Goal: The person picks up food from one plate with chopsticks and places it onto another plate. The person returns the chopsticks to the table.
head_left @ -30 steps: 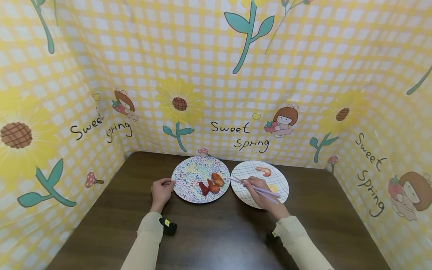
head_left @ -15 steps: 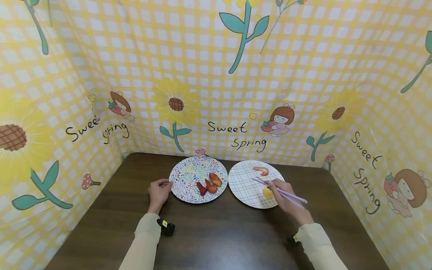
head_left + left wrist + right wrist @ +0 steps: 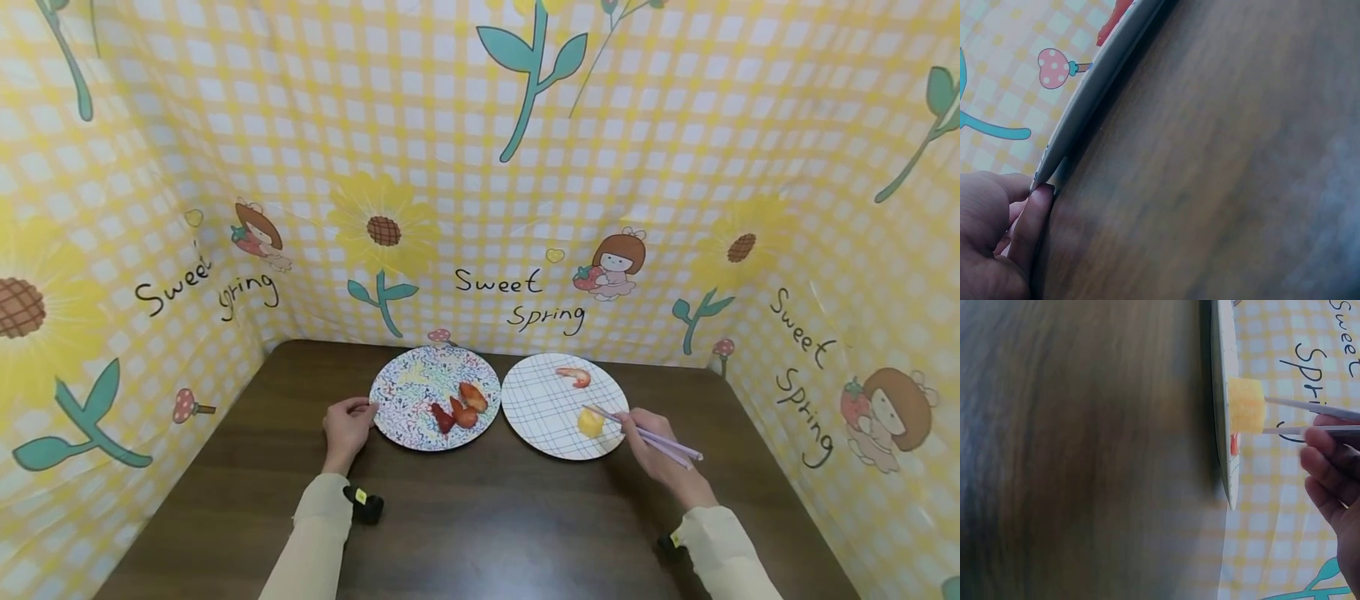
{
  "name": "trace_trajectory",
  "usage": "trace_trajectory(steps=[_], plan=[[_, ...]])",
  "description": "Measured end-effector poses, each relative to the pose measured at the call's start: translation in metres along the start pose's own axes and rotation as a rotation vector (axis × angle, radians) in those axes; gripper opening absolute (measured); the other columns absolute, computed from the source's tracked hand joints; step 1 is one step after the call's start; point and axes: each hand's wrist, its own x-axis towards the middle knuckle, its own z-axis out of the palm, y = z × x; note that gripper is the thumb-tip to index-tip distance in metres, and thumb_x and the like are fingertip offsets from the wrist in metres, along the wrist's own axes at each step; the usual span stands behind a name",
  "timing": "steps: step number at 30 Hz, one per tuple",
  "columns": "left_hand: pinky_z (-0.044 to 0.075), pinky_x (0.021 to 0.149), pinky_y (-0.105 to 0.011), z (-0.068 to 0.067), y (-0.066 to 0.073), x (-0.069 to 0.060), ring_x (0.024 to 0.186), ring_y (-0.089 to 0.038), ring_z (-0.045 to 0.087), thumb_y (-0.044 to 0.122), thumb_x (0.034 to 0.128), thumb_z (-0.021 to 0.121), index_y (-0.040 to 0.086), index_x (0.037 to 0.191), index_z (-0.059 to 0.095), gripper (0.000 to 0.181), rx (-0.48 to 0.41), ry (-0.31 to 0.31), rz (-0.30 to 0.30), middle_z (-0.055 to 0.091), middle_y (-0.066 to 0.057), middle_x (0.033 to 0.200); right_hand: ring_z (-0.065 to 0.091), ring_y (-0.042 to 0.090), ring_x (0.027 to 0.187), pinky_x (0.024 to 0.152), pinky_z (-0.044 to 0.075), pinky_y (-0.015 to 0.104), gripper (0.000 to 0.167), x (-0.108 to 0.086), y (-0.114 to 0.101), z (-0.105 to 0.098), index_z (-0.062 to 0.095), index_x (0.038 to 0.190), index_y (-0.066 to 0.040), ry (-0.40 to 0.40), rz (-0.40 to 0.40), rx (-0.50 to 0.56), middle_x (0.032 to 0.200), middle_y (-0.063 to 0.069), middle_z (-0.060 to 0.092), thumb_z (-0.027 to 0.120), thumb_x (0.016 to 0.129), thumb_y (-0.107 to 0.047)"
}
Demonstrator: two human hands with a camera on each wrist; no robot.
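Slim lilac chopsticks (image 3: 675,445) have moved rightward with the right hand (image 3: 652,459) gripping them, tips at a yellow block (image 3: 590,423) ahead-left of it, on a round blue-gridded white plate (image 3: 540,408); the left hand (image 3: 348,431) pinches a round multicolour-speckled plate's (image 3: 408,408) rim.

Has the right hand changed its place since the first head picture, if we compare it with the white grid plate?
Yes: in the head view, the right hand has moved rightward, from over the white grid plate to its right edge.

On the right plate (image 3: 536,412), a shrimp (image 3: 581,379) lies behind a block (image 3: 590,425)
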Motion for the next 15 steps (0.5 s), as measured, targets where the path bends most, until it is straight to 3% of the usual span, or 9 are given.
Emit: trace_trajectory(steps=[5, 8, 12, 15], plan=[[0.051, 0.056, -0.014, -0.0001, -0.0013, 0.0002, 0.067, -0.004, 0.063, 0.014, 0.0946, 0.073, -0.008, 0.111, 0.072, 0.027, -0.008, 0.003, 0.002, 0.073, -0.024, 0.099, 0.036, -0.001, 0.056, 0.048, 0.032, 0.014, 0.035, -0.002, -0.0008, -0.0038, 0.054, 0.066, -0.014, 0.002, -0.062, -0.025, 0.062, -0.013, 0.041, 0.061, 0.092, 0.009], [0.05, 0.056, -0.013, -0.0001, -0.002, 0.0009, 0.067, -0.003, 0.062, 0.013, 0.0947, 0.073, -0.009, 0.111, 0.072, 0.027, -0.014, 0.003, 0.011, 0.073, -0.026, 0.1, 0.038, -0.002, 0.058, 0.05, 0.033, 0.013, 0.03, -0.0036, -0.0008, -0.0041, 0.059, 0.069, -0.012, -0.022, -0.088, -0.044, 0.063, -0.014, 0.042, 0.064, 0.09, 0.009], [0.05, 0.056, -0.012, 0.0007, -0.0023, 0.0022, 0.068, -0.004, 0.063, 0.014, 0.0948, 0.072, -0.008, 0.111, 0.072, 0.027, -0.014, 0.001, 0.016, 0.073, -0.026, 0.1, 0.038, -0.002, 0.057, 0.049, 0.033, 0.014, 0.027, -0.0059, -0.0021, -0.0028, 0.061, 0.07, -0.01, -0.085, -0.02, -0.049, 0.063, -0.016, 0.04, 0.065, 0.093, 0.004], [0.05, 0.056, -0.013, 0.0013, -0.0021, 0.0025, 0.069, -0.006, 0.065, 0.015, 0.0948, 0.073, -0.008, 0.111, 0.072, 0.028, -0.01, 0.001, 0.008, 0.073, -0.025, 0.1, 0.036, -0.003, 0.056, 0.048, 0.033, 0.016, 0.033, -0.0063, -0.0087, -0.0028, 0.057, 0.066, -0.013, -0.138, 0.035, -0.066, 0.062, -0.017, 0.038, 0.064, 0.095, 0.0]])
